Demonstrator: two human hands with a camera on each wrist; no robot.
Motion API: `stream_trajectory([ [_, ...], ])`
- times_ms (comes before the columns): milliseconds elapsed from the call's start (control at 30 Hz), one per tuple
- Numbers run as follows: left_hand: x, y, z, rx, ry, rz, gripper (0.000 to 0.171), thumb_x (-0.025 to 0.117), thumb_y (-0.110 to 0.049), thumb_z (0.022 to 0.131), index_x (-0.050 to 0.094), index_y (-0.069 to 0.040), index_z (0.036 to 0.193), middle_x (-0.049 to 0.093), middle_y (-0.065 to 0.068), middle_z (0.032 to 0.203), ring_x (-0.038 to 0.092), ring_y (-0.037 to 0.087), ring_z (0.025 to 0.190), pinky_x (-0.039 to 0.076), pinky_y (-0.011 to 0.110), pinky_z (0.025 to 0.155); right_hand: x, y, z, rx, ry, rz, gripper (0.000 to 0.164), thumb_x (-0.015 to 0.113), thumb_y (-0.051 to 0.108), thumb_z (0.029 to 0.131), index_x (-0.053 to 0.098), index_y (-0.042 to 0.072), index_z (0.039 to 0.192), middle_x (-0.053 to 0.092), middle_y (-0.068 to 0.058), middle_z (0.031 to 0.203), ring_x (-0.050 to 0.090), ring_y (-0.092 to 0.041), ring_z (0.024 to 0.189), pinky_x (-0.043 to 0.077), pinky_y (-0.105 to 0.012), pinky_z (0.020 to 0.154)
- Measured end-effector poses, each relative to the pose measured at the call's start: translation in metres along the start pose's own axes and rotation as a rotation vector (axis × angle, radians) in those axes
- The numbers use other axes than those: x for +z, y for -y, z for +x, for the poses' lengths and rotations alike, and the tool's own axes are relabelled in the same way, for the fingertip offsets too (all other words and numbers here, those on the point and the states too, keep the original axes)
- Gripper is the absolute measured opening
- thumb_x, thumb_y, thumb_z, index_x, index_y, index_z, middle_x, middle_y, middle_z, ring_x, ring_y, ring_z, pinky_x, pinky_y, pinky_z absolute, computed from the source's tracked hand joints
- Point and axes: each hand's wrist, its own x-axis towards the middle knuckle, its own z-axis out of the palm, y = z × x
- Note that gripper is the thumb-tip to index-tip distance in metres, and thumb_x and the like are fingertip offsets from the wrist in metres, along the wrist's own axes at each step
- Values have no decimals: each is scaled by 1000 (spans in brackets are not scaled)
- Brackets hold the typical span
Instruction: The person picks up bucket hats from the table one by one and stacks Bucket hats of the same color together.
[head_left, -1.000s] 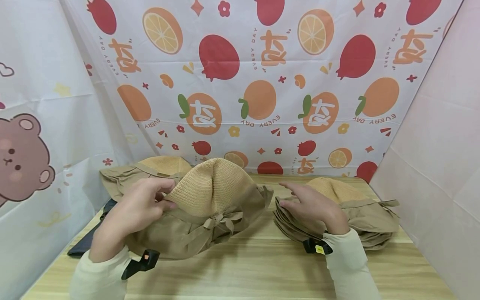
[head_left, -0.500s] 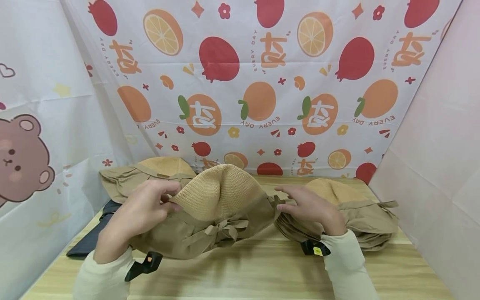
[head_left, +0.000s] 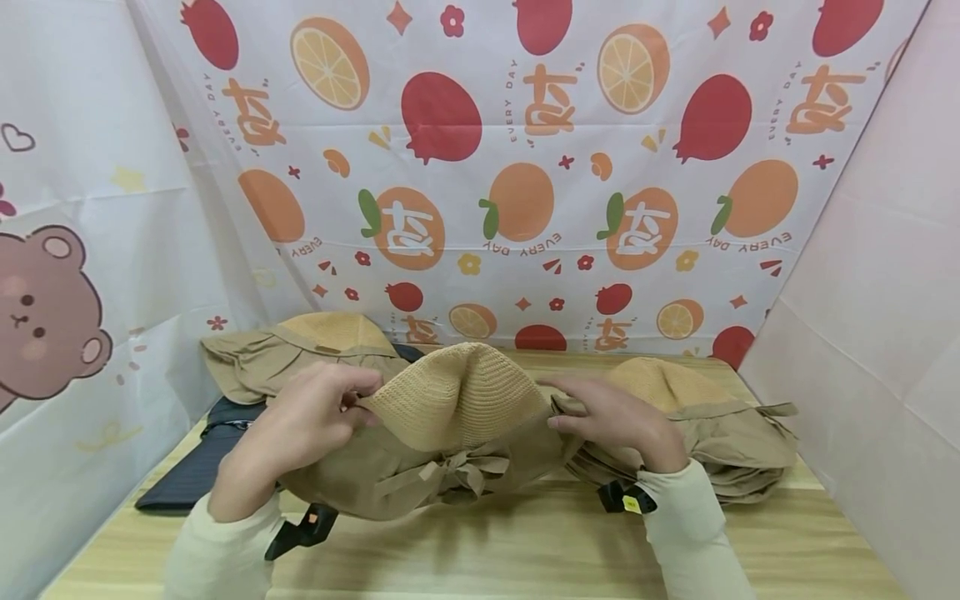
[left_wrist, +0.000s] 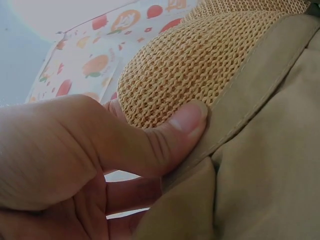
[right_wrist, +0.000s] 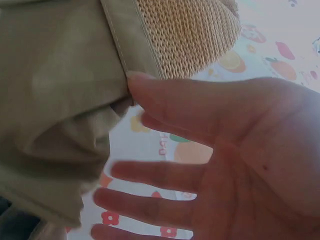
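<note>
A sun hat point(head_left: 487, 400) with a straw-knit crown and a khaki cloth brim hangs low over the table between my hands, its cloth bow facing me. My left hand point(head_left: 303, 425) pinches its left side; in the left wrist view the thumb point(left_wrist: 190, 117) presses where the knit crown meets the cloth band. At the right side, my right hand point(head_left: 618, 421) pinches the hat between thumb and forefinger. The right wrist view shows that thumb point(right_wrist: 145, 85) on the cloth band, with the other fingers spread apart below. The crown has a crease down its middle.
A stack of similar hats point(head_left: 731, 433) lies at the right, partly behind my right arm. Another hat point(head_left: 262, 358) sits at the back left, beside dark folded-looking items point(head_left: 187, 471). The wooden table point(head_left: 480, 558) meets printed cloth walls point(head_left: 517, 275) at the back and sides.
My left hand has moved right and slightly down with the hat. My right hand has gone from beside the hat to pinching its right side.
</note>
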Motion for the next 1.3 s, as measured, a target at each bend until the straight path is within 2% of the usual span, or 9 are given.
stream_trajectory([
  [100,0,-1,0,-16,4,-1,55,87,1,71,35,-15,66,25,-13,66,35,0,60,30,20,57,0,0,1,-37,36,-4,12,68,21,100,65,10,103,64,-4,93,61,-21,88,51,-32,78],
  [167,0,-1,1,-18,-7,-13,55,87,3,71,35,-16,66,27,-13,65,35,0,59,30,20,56,0,0,2,-36,48,7,21,69,19,99,55,14,84,48,3,74,47,-13,71,39,-25,67],
  [267,0,-1,1,-24,-37,-35,53,85,6,71,38,-17,65,32,-13,64,38,0,57,31,20,55,-1,-2,1,-8,40,13,28,70,19,98,51,15,78,41,7,71,41,-6,66,36,-21,64],
  [600,2,2,2,-68,-37,-67,38,84,8,73,62,-23,74,63,-12,72,56,3,62,41,22,58,-1,-3,-1,-6,-78,-30,19,69,20,99,60,18,83,45,9,71,46,-6,70,41,-23,66],
  [800,5,-1,4,-66,-39,-48,37,86,5,73,61,-23,74,64,-10,73,54,3,62,41,22,57,-1,1,2,-25,-111,-30,11,71,22,98,65,18,90,50,9,73,48,-6,70,42,-24,66],
  [867,6,-2,5,-71,-40,-48,36,86,4,73,61,-22,74,65,-10,74,57,3,63,42,22,57,-1,2,2,-33,-109,-21,6,72,23,98,68,18,99,57,9,79,52,-6,74,45,-25,70],
  [1033,11,-3,6,-85,-39,-66,33,86,5,73,65,-21,77,72,-8,79,69,6,70,48,23,61,0,5,3,-28,-102,-16,33,79,23,92,67,19,123,71,8,104,62,-6,92,53,-31,84],
  [1100,12,-4,7,-92,-28,-79,32,86,5,73,67,-21,78,73,-7,80,71,7,71,49,24,61,0,5,3,-37,-90,-7,34,79,24,92,67,18,123,71,7,106,62,-6,93,53,-31,83],
  [1300,15,-5,8,-113,3,-92,30,85,4,75,67,-20,80,72,-6,78,64,3,66,45,23,58,-1,4,2,-42,-106,23,17,71,22,98,69,16,114,65,6,91,53,-7,78,45,-24,70],
])
